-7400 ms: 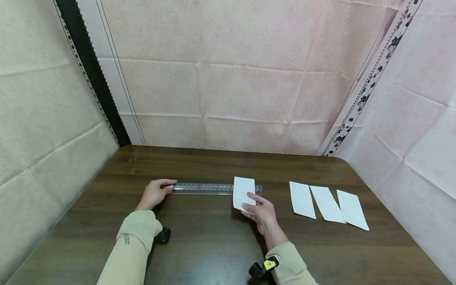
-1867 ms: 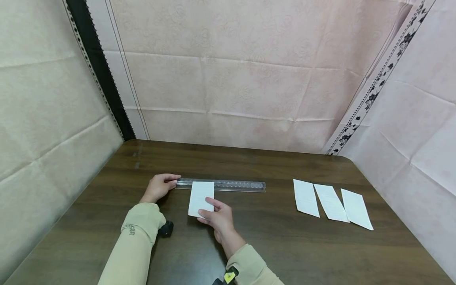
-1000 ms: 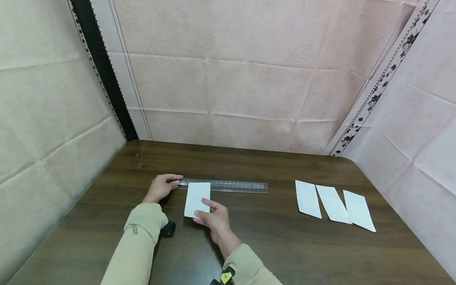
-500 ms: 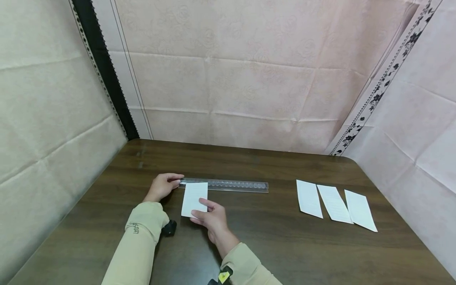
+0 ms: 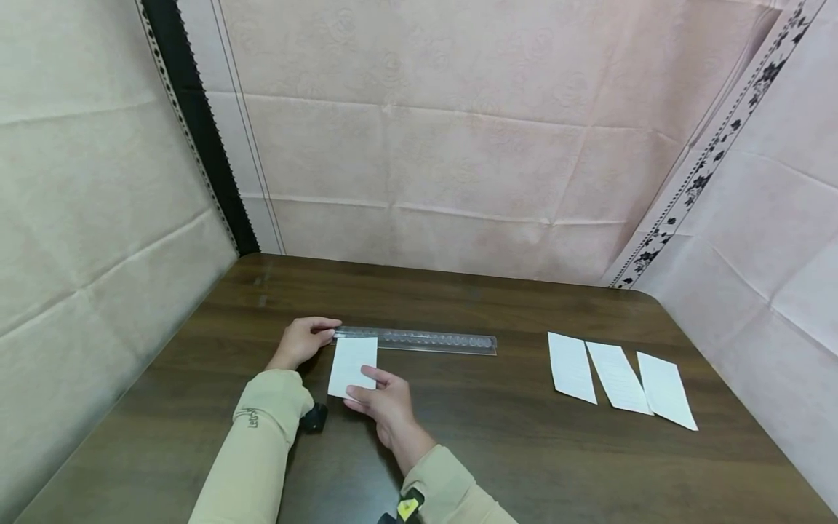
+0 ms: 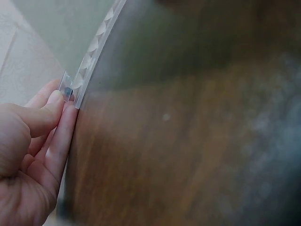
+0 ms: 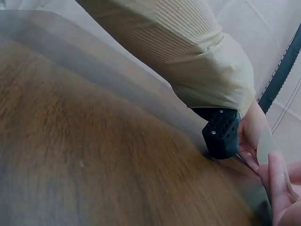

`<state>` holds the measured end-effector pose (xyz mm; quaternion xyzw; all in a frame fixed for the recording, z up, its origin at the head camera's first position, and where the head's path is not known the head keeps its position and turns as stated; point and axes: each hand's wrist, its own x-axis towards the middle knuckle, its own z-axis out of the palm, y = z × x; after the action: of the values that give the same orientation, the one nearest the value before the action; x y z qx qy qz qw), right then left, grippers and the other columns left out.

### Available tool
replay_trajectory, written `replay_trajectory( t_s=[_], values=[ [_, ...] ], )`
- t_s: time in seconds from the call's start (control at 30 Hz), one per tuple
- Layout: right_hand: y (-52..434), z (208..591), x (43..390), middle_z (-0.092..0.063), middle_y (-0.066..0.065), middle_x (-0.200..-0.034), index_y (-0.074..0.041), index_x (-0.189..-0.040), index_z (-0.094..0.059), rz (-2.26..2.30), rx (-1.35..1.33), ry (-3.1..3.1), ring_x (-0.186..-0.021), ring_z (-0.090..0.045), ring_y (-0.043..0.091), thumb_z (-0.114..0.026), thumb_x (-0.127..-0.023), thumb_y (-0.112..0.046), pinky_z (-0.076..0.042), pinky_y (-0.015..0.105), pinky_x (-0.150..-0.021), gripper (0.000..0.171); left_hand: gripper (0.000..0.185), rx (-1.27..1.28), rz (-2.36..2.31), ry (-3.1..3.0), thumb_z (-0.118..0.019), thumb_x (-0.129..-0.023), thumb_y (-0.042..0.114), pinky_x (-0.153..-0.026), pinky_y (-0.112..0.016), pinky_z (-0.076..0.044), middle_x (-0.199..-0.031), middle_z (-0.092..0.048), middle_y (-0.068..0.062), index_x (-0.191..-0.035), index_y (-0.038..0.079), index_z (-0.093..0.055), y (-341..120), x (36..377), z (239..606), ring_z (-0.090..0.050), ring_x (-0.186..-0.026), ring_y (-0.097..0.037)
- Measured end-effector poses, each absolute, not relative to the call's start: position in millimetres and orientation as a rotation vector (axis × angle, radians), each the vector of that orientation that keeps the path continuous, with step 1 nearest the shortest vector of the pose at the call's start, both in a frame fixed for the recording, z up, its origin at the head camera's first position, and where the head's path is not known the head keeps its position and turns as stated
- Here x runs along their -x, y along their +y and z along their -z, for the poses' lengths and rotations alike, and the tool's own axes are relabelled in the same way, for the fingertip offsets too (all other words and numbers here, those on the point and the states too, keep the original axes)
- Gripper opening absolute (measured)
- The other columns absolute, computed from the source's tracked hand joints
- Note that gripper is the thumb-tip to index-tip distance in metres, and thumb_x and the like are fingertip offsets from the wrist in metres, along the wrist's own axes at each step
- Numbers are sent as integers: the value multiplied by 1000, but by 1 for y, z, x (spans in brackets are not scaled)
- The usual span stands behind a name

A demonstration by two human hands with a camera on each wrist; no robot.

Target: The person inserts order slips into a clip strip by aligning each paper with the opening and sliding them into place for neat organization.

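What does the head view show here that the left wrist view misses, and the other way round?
Only the head view shows the right hand holding a white paper slip against the clear ruler, plus three more slips lying in a row at the right of the table. Only the left wrist view shows the fingertips pinching the ruler's end up close, with its moulded pattern. Both show the left hand at the ruler's left end and the dark wood tabletop.

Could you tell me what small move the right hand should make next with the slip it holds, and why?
Probably nudge the paper slip up until its top edge meets the clear ruler: the left hand pins the ruler's end, and the right hand holds the slip just beside it.
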<state>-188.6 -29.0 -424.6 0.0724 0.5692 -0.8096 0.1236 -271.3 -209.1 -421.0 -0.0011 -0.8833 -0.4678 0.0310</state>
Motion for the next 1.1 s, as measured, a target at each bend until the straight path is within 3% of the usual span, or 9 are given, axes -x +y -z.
replay_trajectory(
  t_s=[1.1],
  values=[
    [-37, 424, 204, -62, 22, -103, 12, -122, -53, 2348, -236, 1683, -76, -65, 24, -66, -76, 16, -55, 33, -66, 48, 24, -54, 1469, -2718, -58, -93, 8, -83, -35, -50, -118, -60, -18, -115, 3, -66, -207, 272, 421, -59, -97, -25]
  ],
)
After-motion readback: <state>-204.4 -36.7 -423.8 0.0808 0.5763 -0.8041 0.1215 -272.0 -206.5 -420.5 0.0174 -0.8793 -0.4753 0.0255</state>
